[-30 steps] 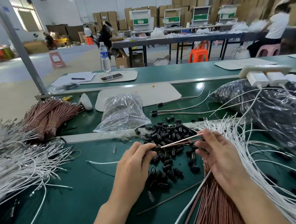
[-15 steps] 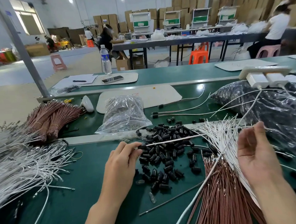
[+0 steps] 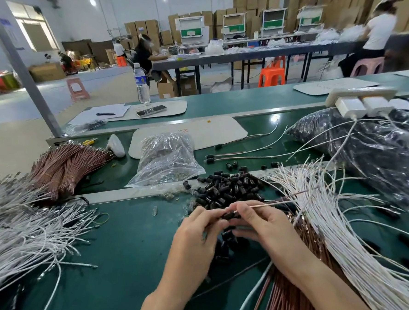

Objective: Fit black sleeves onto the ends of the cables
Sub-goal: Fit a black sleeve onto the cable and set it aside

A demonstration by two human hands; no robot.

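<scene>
Fingers (image 3: 208,215) pinch sleeve (image 3: 228,216) and cable (image 3: 268,204) over the green bench (image 3: 132,243); cartons (image 3: 249,1) behind.

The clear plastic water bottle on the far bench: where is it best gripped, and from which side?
Grip the clear plastic water bottle round its straight body below the blue label, coming from the near side. It stands upright at the green bench's far edge, and only a flat beige mat with a phone lies before it.
</scene>
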